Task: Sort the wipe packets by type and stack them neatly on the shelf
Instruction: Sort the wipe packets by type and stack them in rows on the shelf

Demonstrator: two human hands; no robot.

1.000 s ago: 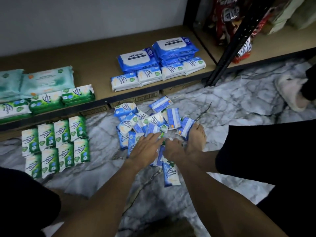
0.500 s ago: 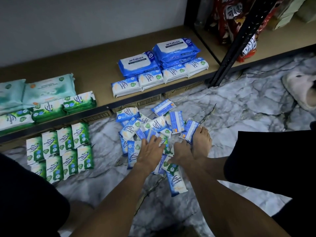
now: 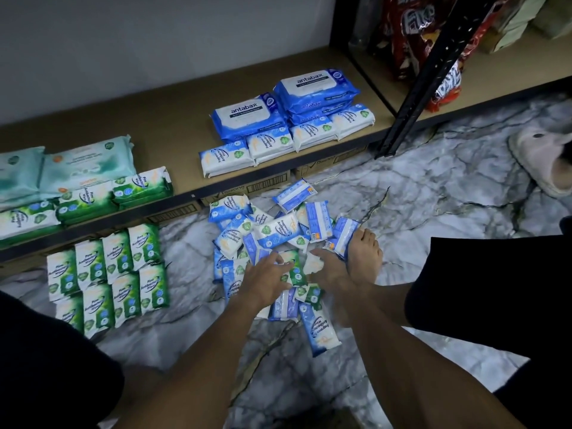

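Observation:
A loose pile of small blue-and-white wipe packets (image 3: 278, 230) lies on the marble floor in front of the shelf (image 3: 154, 119). My left hand (image 3: 266, 280) rests on the near side of the pile with its fingers spread. My right hand (image 3: 328, 267) is beside it, fingers curled on the white end of a green packet (image 3: 294, 269) that sits between the hands. Several green packets (image 3: 117, 274) lie in neat rows on the floor at left. On the shelf stand a row of blue packets (image 3: 269, 144), blue Antabax packs (image 3: 312, 91) and green packets (image 3: 86, 199).
Large teal packs (image 3: 86, 162) lie at the shelf's left. My bare foot (image 3: 365, 258) touches the pile's right edge. A black upright post (image 3: 424, 75), red snack bags (image 3: 411, 32) and a slipper (image 3: 548, 162) are at right. Cardboard boxes (image 3: 269, 184) sit under the shelf.
Both hands stayed in the blue pile and shifted slightly; the green packet between them is now more exposed. My view has tilted a little.

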